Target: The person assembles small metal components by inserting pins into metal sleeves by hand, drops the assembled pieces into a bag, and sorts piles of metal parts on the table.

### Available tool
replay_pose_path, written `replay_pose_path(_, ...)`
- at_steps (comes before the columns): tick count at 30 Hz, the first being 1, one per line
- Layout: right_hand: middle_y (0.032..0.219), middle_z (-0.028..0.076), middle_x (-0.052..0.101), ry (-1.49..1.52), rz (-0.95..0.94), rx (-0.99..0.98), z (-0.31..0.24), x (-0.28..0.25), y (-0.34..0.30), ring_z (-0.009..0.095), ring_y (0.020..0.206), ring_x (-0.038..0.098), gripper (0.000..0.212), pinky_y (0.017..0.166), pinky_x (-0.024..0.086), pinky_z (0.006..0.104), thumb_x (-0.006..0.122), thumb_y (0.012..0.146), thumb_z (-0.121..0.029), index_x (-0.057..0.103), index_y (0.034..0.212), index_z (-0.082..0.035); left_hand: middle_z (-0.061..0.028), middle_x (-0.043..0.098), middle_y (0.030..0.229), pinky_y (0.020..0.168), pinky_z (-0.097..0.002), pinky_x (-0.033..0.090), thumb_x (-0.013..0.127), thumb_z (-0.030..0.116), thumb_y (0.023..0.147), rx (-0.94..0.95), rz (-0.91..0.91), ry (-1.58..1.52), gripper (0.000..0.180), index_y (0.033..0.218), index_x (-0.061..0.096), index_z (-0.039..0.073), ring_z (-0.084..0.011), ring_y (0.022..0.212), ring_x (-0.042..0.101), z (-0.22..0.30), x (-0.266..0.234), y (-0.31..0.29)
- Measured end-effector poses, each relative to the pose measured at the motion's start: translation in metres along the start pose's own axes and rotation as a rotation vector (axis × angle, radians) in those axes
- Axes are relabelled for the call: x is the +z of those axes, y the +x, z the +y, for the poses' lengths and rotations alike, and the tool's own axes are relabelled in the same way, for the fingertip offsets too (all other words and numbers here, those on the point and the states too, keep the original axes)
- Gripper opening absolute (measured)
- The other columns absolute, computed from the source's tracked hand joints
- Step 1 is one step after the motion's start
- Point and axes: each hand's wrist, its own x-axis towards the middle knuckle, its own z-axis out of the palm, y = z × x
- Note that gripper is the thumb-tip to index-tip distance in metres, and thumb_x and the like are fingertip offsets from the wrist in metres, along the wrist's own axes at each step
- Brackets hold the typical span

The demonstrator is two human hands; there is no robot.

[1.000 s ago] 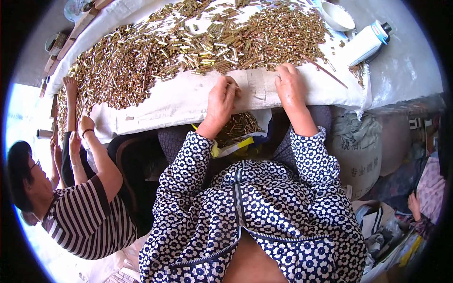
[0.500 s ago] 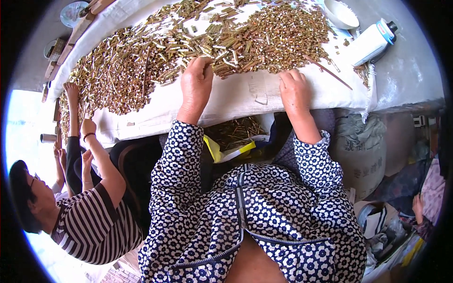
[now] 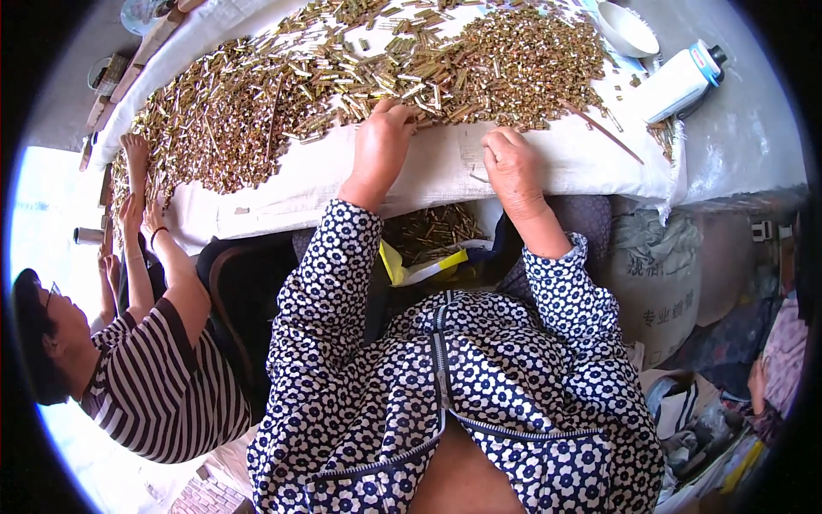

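A wide pile of small gold-brown, shiny strips and bits (image 3: 342, 77) lies on a white cloth-covered table (image 3: 599, 163). My left hand (image 3: 381, 147) is at the near edge of the pile, fingers bent and pressed together by the strips. What they hold, if anything, is hidden behind the hand. A short way to its right, my right hand (image 3: 514, 167) rests over the cloth edge below the pile of bits, its thumb and fingers drawn into a pinch. Nothing between them can be made out. A thin brown stick (image 3: 604, 133) lies right of that hand.
A white bowl (image 3: 627, 30) and a white bottle (image 3: 682, 83) stand at the far right. Below the table edge, an open bag (image 3: 411, 261) holds more strips. At left, a person in a striped shirt (image 3: 163, 385) reaches into the pile. A full sack (image 3: 655, 291) stands at right.
My left hand has moved right and my right hand slightly left, so they are nearer each other. The neighbour's hands have reached farther forward to the pile.
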Motion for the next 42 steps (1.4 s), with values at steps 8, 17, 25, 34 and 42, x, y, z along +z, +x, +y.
replay_pose_path(8, 0.088, 0.006, 0.062, -0.235, -0.079, -0.117, -0.016, -0.012, 0.005, 0.027, 0.083, 0.059, 0.010, 0.073, 0.050, 0.0371, 0.061, 0.075, -0.005, 0.063, 0.084, -0.009, -0.0074, 0.063, 0.081, 0.054, -0.0255, 0.049, 0.063, 0.002, 0.083, -0.674, -0.122, -0.610, 0.014, 0.097, 0.065, -0.001, -0.0119, 0.059, 0.060, -0.001, -0.008, -0.033)
replay_pose_path(17, 0.086, 0.007, 0.063, 0.260, -0.045, -0.004, -0.025, 0.003, -0.001, 0.028, 0.082, 0.059, 0.018, 0.072, 0.050, 0.0382, 0.062, 0.073, 0.001, 0.064, 0.087, -0.009, -0.0062, 0.065, 0.081, 0.052, -0.0201, 0.047, 0.058, 0.006, 0.091, -0.707, -0.026, -1.093, 0.011, 0.100, 0.061, -0.001, -0.0094, 0.066, 0.061, 0.009, -0.016, -0.050)
replay_pose_path(25, 0.086, 0.008, 0.063, -0.089, -0.126, -0.153, -0.027, 0.000, -0.002, 0.027, 0.081, 0.059, 0.020, 0.072, 0.050, 0.0362, 0.062, 0.072, 0.002, 0.064, 0.088, -0.009, -0.0058, 0.064, 0.083, 0.054, -0.0198, 0.047, 0.057, 0.008, 0.093, -0.810, -0.006, -1.322, 0.011, 0.100, 0.059, 0.001, -0.0102, 0.068, 0.061, 0.022, -0.018, -0.058)
replay_pose_path(34, 0.086, 0.003, 0.064, 0.669, -0.277, 0.356, -0.037, 0.002, -0.004, 0.012, 0.078, 0.060, 0.011, 0.073, 0.047, 0.0246, 0.063, 0.080, -0.004, 0.064, 0.091, -0.004, -0.0057, 0.063, 0.086, 0.055, -0.0213, 0.049, 0.057, 0.007, 0.092, -0.800, 0.009, -1.378, 0.010, 0.100, 0.057, 0.001, -0.0123, 0.073, 0.063, 0.027, -0.017, -0.063)
replay_pose_path(42, 0.090, 0.001, 0.063, 1.041, -0.383, 0.499, -0.044, 0.005, -0.005, 0.008, 0.085, 0.058, 0.015, 0.079, 0.046, 0.0220, 0.066, 0.081, 0.001, 0.063, 0.096, -0.002, -0.0063, 0.063, 0.086, 0.056, -0.0214, 0.049, 0.057, 0.006, 0.092, -0.787, 0.020, -1.398, 0.008, 0.099, 0.057, 0.001, -0.0127, 0.072, 0.062, 0.029, -0.014, -0.067)
